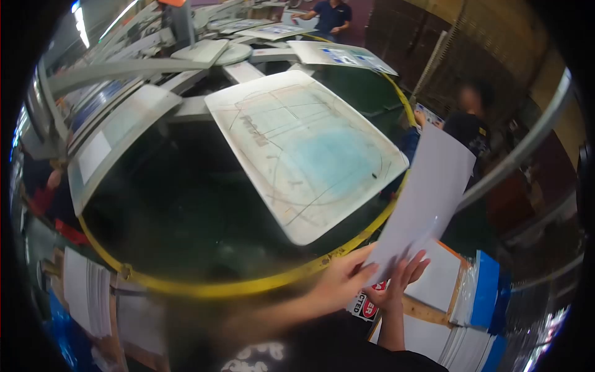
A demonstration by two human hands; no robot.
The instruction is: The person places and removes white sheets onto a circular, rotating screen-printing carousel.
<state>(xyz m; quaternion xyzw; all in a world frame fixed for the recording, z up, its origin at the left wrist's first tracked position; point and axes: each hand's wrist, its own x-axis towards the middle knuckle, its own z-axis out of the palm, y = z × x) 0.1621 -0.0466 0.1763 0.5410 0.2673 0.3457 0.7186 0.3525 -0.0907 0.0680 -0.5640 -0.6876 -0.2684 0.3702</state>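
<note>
A thin, glossy white sheet stands tilted up in front of me, to the right of centre. My left hand is closed on its lower left edge, thumb on the near face. At the lower right edge of the sheet is my right hand, fingers stretched out and apart beside its surface. Below the hands, a red, black and white printed sign shows in part. Beyond them lies a pale rounded platen with a blue patch and dark lines.
A yellow ring rail curves around the machine. More platens sit on its arms. Stacks of white sheets stand at right, others at left. One person is at right, another at the back.
</note>
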